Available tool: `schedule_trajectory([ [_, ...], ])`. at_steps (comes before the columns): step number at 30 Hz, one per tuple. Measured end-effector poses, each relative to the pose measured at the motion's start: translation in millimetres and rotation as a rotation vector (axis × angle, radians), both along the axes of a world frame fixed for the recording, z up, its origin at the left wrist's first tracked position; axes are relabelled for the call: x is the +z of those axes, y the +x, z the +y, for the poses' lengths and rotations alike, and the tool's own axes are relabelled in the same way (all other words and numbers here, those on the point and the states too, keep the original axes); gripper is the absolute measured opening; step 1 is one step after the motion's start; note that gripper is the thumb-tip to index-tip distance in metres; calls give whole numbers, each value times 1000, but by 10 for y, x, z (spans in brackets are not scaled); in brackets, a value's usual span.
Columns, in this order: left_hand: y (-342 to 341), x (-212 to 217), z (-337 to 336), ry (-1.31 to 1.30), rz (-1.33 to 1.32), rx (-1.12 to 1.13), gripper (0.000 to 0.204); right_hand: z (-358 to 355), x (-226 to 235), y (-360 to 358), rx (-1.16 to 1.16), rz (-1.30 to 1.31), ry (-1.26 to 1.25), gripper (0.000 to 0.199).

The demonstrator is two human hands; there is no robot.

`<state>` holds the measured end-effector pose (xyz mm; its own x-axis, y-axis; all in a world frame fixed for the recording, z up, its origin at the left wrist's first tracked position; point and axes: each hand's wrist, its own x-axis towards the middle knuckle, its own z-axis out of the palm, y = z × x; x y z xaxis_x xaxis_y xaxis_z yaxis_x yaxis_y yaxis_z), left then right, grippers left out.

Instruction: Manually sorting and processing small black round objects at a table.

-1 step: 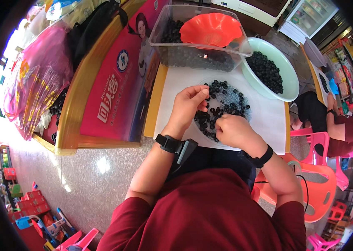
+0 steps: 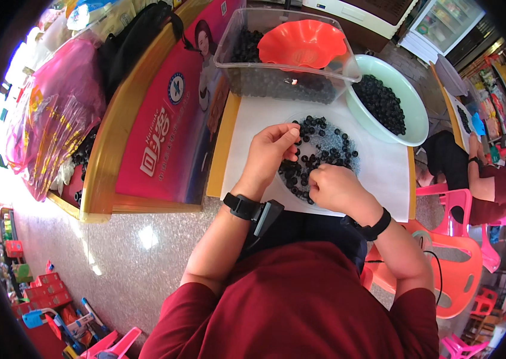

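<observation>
My left hand (image 2: 272, 149) is closed in a pinch, thumb against forefinger, above the left side of a loose heap of small round black parts (image 2: 308, 160). Whatever sits between its fingertips is too small to make out. Curled with its fingers tucked under, my right hand (image 2: 338, 186) is at the near right side of the same heap; what it grips is hidden. Among the black parts lies a scatter of tiny clear bluish pieces (image 2: 328, 139). Both heaps rest in a shallow see-through round tray (image 2: 358, 157) on a white-covered table (image 2: 388, 179).
At the table's far side stands a clear plastic bin (image 2: 277, 84) of black parts, with a red wavy-rimmed bowl (image 2: 302, 43) in it. A pale green basin (image 2: 417, 122) of black parts is right of it. An orange chair (image 2: 459, 269) and a seated person (image 2: 495, 182) are rightward.
</observation>
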<state>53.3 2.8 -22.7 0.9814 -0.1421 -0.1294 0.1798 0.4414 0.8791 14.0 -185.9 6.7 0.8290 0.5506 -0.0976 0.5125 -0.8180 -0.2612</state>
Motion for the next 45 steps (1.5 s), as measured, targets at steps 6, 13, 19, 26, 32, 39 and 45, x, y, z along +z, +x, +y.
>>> schedule_trajectory([
  [6,-21,25,-12,4,12,-23,25,-107,61,6,-183,150,322,9],
  [13,-62,114,-59,64,4,-48,26,-313,35,28,-434,280,681,8],
  [19,-75,112,-77,79,-2,-64,27,-292,-50,11,-241,118,572,7],
  [26,-70,78,-84,66,-16,-61,27,-154,-45,-5,-179,-35,161,11],
  [32,-100,98,-81,81,-13,-125,28,-156,83,26,-247,97,399,8],
  [39,-170,153,-137,9,-51,-285,28,-262,360,-44,-405,478,1266,11],
  [45,-257,239,-216,34,-144,-396,27,-240,429,-131,-335,286,1266,14],
])
